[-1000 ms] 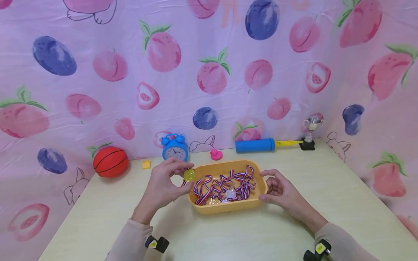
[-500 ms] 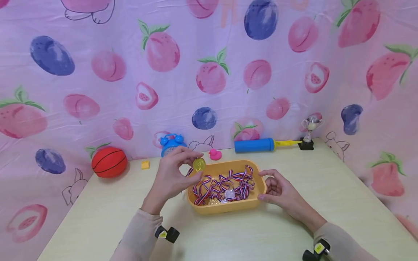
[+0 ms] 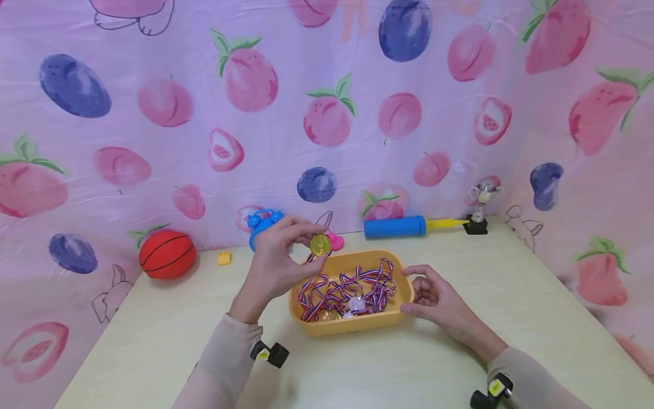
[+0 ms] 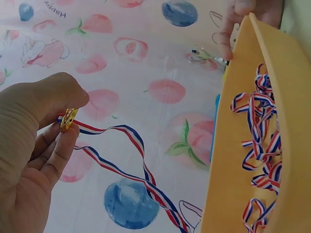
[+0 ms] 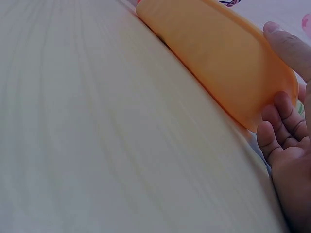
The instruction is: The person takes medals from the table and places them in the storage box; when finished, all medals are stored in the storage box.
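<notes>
A gold medal point(image 3: 320, 245) is pinched between the thumb and fingers of my left hand point(image 3: 278, 262), above the left back rim of a yellow plastic bin point(image 3: 352, 328). Its red, white and blue ribbon point(image 4: 131, 133) trails away from the fingers in the left wrist view. Inside the bin lie tangled striped ribbons point(image 3: 378, 295), a silver medal point(image 3: 356, 304) and a gold one near the front wall. My right hand point(image 3: 441, 304) holds the bin's right end, thumb at the rim and the other fingers curled against the outer wall.
Along the back of the table point(image 3: 179, 341) stand a red basketball point(image 3: 167, 254), a yellow block point(image 3: 224, 258), a blue alarm clock point(image 3: 259, 226), a pink rubber duck point(image 3: 336, 241), a blue hand pump point(image 3: 395, 227) and a small trophy point(image 3: 479, 207). A fruit-patterned cloth hangs behind.
My left hand has lifted the gold medal up and to the right, from beside the bin's left rim; it now partly covers the clock and duck. My right hand stays on the bin.
</notes>
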A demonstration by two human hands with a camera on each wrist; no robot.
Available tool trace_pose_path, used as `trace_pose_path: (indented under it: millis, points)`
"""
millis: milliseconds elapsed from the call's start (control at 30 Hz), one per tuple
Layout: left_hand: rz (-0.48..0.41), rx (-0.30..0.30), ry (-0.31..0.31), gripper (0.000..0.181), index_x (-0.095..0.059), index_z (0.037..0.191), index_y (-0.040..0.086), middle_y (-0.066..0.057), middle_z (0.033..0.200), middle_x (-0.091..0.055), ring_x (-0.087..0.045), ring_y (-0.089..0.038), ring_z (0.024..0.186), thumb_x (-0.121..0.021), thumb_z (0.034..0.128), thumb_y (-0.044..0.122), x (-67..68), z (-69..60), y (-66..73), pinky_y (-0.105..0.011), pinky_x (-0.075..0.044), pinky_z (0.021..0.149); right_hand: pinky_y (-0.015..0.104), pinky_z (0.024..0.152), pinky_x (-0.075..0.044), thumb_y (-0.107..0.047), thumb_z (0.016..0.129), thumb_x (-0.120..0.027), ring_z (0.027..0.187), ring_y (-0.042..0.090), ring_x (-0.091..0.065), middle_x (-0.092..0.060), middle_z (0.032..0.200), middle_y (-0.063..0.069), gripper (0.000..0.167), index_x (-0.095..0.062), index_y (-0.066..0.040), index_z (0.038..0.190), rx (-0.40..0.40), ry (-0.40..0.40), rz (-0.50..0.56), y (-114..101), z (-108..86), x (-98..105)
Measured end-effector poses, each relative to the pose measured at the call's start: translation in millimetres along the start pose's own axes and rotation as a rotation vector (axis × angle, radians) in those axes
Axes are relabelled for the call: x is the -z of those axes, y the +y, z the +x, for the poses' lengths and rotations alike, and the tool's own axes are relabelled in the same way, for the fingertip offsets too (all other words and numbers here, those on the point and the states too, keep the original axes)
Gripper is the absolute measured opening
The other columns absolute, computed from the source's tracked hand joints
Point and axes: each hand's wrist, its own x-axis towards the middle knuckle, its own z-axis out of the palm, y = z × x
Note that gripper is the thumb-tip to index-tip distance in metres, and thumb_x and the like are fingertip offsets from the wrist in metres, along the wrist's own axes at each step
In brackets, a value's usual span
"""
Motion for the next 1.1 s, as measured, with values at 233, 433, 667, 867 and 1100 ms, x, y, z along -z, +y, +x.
trace_pose_path:
  millis: [233,433,667,867,1100]
  points:
    - [0.006,-0.02,0.011,0.045,-0.084,0.123,0.008,-0.001,0.118,-0.075,-0.071,-0.014,0.093,-0.098,0.0803,0.007,-0.6,9.1,1.4,-0.029,-0.064,0.087,0.026,0.084,-0.061,-0.012,0.096,-0.088,0.098,0.022,-0.067,-0.064,0.112,0.023,0.071,-0.05,-0.012,0.156,-0.006,0.004,-0.009,1,-0.6,-1]
    - [-0.013,0.024,-0.025,0.045,-0.084,0.124,0.01,0.001,0.119,-0.074,-0.07,-0.014,0.095,-0.098,0.081,0.006,-6.5,6.2,1.1,-0.034,-0.065,0.087,0.026,0.085,-0.061,-0.012,0.097,-0.088,0.098,0.023,-0.067,-0.064,0.112,0.023,0.069,-0.051,-0.014,0.155,-0.004,0.005,-0.022,2,-0.7,0]
    - [0.007,0.068,-0.111,0.045,-0.084,0.123,0.011,0.0,0.117,-0.074,-0.074,-0.015,0.094,-0.099,0.0807,0.008,-25.2,-14.6,-12.1,-0.03,-0.066,0.085,0.026,0.083,-0.06,-0.011,0.096,-0.088,0.097,0.022,-0.066,-0.064,0.112,0.024,0.069,-0.051,-0.015,0.155,0.004,0.003,-0.012,2,-0.4,0]
    - [0.013,0.153,-0.172,0.046,-0.085,0.124,0.015,0.001,0.116,-0.074,-0.073,-0.02,0.096,-0.099,0.0809,0.009,-37.2,-33.9,-21.4,-0.03,-0.065,0.085,0.026,0.084,-0.061,-0.011,0.096,-0.088,0.098,0.022,-0.066,-0.064,0.112,0.024,0.07,-0.051,-0.015,0.155,-0.004,0.002,-0.014,2,-0.9,0]
    - [0.055,0.207,-0.253,0.043,-0.085,0.123,0.015,0.003,0.114,-0.074,-0.071,-0.022,0.102,-0.1,0.0829,0.016,-42.7,-43.2,-27.6,-0.045,-0.066,0.09,0.026,0.085,-0.061,-0.012,0.097,-0.088,0.099,0.023,-0.067,-0.064,0.113,0.024,0.07,-0.05,-0.014,0.156,-0.02,0.003,-0.016,1,-1.4,1]
